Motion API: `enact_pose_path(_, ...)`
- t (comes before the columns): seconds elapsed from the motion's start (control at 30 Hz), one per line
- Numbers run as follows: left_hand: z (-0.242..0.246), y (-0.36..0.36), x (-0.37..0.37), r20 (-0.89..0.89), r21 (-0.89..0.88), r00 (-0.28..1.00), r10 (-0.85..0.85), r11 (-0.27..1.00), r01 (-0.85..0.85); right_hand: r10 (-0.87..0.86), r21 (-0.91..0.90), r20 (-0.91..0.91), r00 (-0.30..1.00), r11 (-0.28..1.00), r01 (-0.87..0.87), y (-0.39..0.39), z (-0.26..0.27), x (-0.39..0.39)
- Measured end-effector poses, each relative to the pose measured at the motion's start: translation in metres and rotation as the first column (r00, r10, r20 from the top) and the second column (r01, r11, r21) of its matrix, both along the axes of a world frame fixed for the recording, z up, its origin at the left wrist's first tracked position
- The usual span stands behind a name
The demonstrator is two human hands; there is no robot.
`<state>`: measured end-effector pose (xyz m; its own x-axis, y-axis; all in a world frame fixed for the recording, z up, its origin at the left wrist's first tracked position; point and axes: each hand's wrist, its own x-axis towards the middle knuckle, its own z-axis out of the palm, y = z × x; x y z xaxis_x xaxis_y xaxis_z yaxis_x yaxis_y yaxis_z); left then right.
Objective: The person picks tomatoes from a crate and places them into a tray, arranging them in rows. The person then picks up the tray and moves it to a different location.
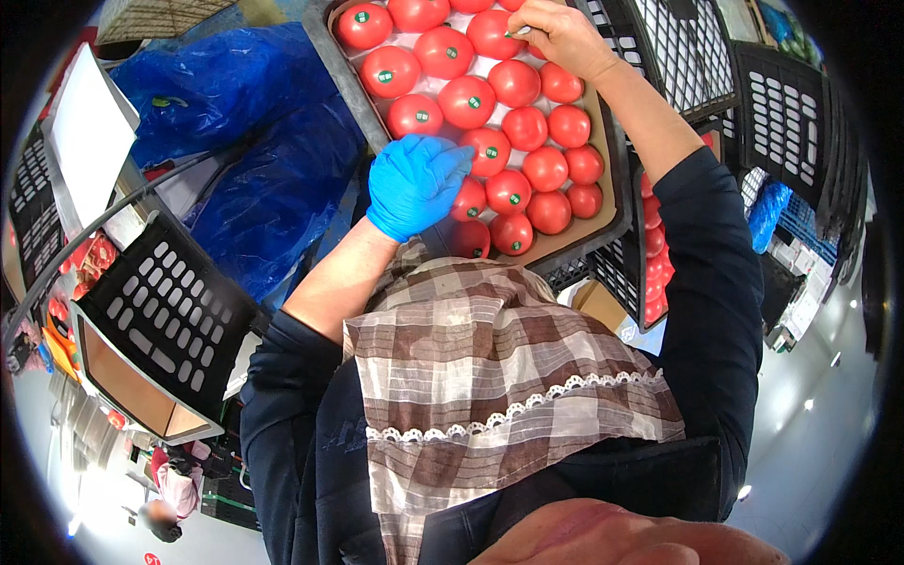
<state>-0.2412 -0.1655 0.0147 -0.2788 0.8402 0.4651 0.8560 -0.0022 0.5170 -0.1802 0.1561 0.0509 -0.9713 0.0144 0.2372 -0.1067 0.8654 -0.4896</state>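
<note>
Red tomatoes [545, 169] sit in rows in a black plastic crate [353, 85] with a cardboard liner [597, 229]. Small round green stickers [474, 102] are on many tomatoes at the left and near side; several towards the right show none. My left hand [412, 185], in a blue glove, is over the crate's left edge with its fingers bent, its fingertips at a stickered tomato [489, 151]. Bare, my right hand [561, 39] reaches to a tomato [492, 35] at the far side. A bit of green shows beside its fingertips; whether they pinch something is hidden.
Blue plastic sheeting [275, 141] lies left of the crate. A black crate with a cardboard lining [169, 311] stands at the lower left. Stacked black crates [784, 120] are on the right, near another crate of tomatoes [653, 247]. Another person [173, 487] is far off at lower left.
</note>
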Motion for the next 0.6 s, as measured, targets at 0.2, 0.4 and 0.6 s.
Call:
enact_pose_path(0.2,-0.002,-0.001,0.001,0.01,-0.001,1.0,-0.01,1.0,0.01,-0.033,-0.063,0.059,0.998,0.997,0.037,-0.005,0.001,0.0)
enact_pose_path(0.4,-0.001,-0.001,0.002,0.012,0.011,1.0,-0.016,1.0,0.016,-0.339,-0.121,0.119,0.933,0.928,0.353,0.02,-0.004,-0.013)
enact_pose_path(0.6,0.003,-0.004,0.003,0.018,-0.045,1.0,-0.025,0.999,0.026,-0.403,-0.033,0.141,0.904,0.911,0.412,0.041,-0.009,-0.022)
